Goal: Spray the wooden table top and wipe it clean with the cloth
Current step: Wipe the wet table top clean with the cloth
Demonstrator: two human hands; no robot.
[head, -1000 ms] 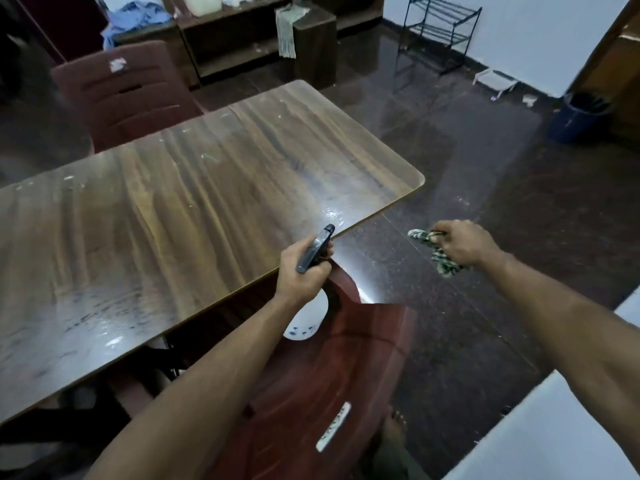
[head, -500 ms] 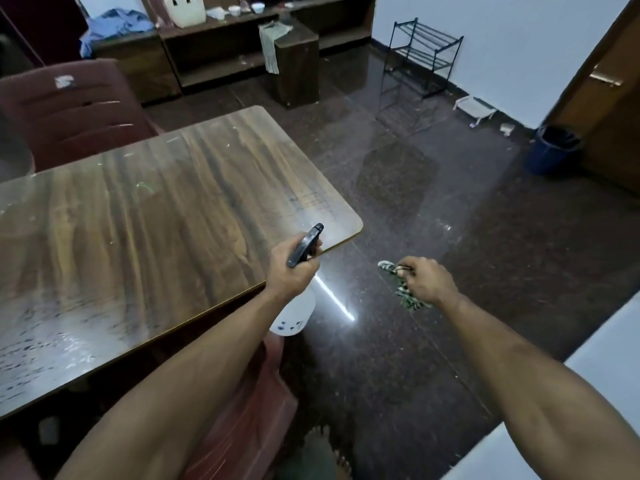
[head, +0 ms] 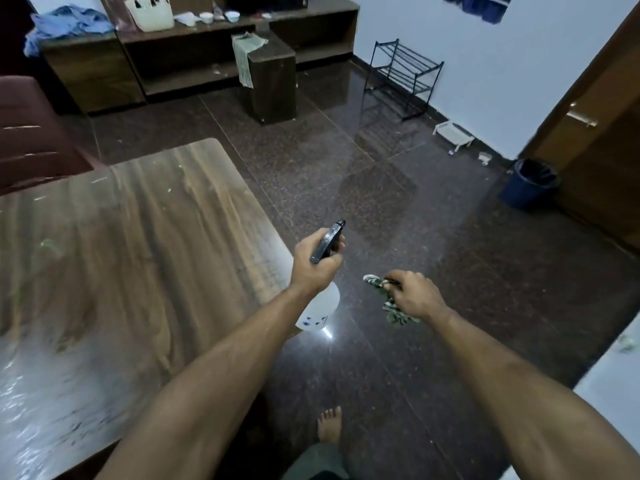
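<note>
The wooden table top (head: 131, 244) fills the left half of the view, with wet sheen and specks near its front left. My left hand (head: 317, 259) grips the black head of a spray bottle (head: 320, 308), whose white body hangs below the wrist just off the table's right edge. My right hand (head: 414, 294) holds a bunched green-and-white striped cloth (head: 389, 304) over the dark floor, to the right of the bottle. Both hands are off the table top.
A maroon chair (head: 31, 140) stands behind the table at left. Dark shelving (head: 194, 60) lines the far wall, a black wire rack (head: 405, 74) stands at right, and a blue bin (head: 528, 183) sits by a wooden door. My bare foot (head: 329, 424) is on the glossy floor.
The view has swung right, so the table has slid left and the near chair has left the frame. Both hands have kept their grips and drawn closer together past the table's end.
</note>
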